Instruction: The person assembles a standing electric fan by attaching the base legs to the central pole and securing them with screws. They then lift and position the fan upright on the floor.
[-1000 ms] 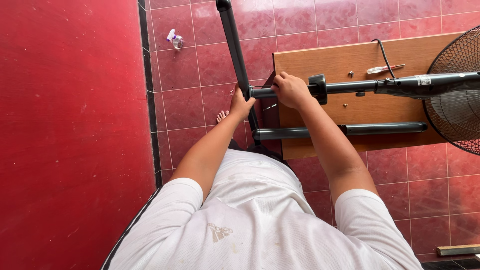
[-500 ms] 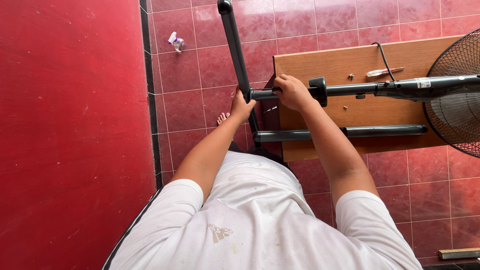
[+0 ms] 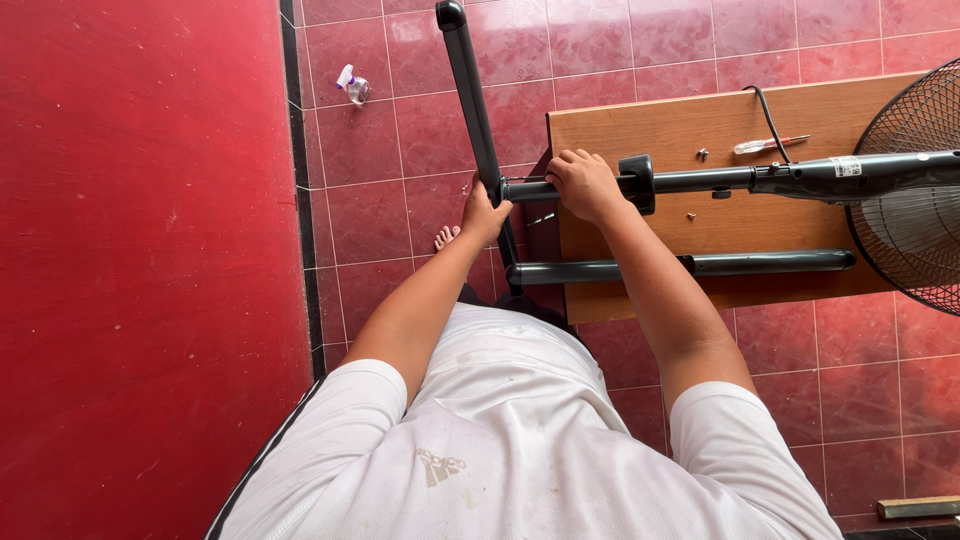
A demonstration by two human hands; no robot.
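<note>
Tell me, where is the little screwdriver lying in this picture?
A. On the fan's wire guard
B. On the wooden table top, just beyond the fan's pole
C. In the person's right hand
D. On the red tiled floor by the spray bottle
B: the screwdriver lies on the wooden table, on the far side of the fan pole, clear of the right hand that grips the pole.
</note>
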